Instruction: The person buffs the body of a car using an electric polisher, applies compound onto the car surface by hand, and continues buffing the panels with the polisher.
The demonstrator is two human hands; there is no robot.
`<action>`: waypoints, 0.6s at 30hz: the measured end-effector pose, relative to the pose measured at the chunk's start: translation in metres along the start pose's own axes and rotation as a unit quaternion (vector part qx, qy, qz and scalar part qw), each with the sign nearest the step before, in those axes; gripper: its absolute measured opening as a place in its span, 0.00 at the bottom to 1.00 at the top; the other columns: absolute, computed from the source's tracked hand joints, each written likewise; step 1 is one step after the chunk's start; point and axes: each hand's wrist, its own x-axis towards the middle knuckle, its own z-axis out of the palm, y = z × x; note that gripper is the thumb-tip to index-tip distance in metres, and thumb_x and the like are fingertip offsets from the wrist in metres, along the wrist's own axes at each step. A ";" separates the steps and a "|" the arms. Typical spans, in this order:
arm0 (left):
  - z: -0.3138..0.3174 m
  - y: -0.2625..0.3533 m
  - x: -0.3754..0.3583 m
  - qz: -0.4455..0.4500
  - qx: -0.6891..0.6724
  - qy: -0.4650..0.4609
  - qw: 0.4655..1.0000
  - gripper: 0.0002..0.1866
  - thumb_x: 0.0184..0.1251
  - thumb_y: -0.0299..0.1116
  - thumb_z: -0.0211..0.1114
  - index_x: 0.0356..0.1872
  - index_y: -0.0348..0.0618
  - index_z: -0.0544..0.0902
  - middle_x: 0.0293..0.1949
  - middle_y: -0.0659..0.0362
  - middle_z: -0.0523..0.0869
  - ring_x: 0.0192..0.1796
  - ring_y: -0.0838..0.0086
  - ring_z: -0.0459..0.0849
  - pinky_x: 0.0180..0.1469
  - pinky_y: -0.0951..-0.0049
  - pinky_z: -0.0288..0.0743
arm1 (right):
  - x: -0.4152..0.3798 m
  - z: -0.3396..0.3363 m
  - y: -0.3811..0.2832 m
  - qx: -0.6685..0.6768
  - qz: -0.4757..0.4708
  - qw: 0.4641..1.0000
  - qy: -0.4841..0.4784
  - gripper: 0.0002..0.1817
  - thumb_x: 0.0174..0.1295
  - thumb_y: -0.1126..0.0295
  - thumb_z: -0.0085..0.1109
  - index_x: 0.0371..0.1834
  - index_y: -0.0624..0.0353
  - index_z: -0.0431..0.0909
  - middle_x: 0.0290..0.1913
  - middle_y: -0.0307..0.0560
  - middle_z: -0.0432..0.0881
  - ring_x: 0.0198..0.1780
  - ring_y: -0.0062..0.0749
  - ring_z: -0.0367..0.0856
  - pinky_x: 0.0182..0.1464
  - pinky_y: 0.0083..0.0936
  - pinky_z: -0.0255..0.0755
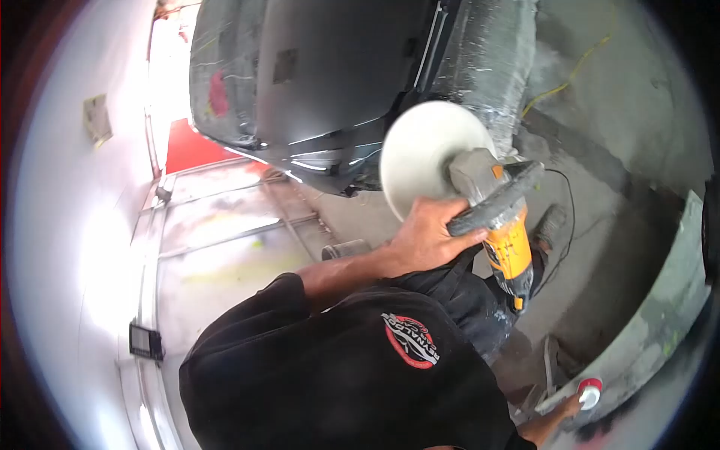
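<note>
My left hand (pixel 431 236) is closed around the dark loop handle of a yellow-and-grey polisher (pixel 511 247). Its large round white pad (pixel 420 154) faces up and to the left, away from my body. Down at the lower right, my right hand (pixel 571 407) is partly hidden and closed on a small white container with a red ring (pixel 591 393), perhaps a bottle. That container is right beside a curved grey panel (pixel 656 319). Beyond the polisher is a dark car (pixel 330 67).
Clear plastic sheeting (pixel 487 67) covers part of the car's side. A yellow cord (pixel 574 71) and a dark cable (pixel 572 217) lie on the grey floor. A white wall (pixel 82 247) with a floodlight (pixel 146 341) runs along the left. A bucket-like container (pixel 345 250) stands behind my forearm.
</note>
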 end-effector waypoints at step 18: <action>0.037 -0.015 -0.032 -0.122 0.036 -0.089 0.988 0.19 0.64 0.41 0.76 0.33 0.34 0.81 0.25 0.45 0.81 0.27 0.51 0.82 0.32 0.59 0.73 | 0.000 -0.080 -0.055 0.463 0.177 0.868 0.002 0.35 0.64 0.56 0.67 0.73 0.58 0.72 0.45 0.56 0.85 0.41 0.46 0.82 0.40 0.41 0.79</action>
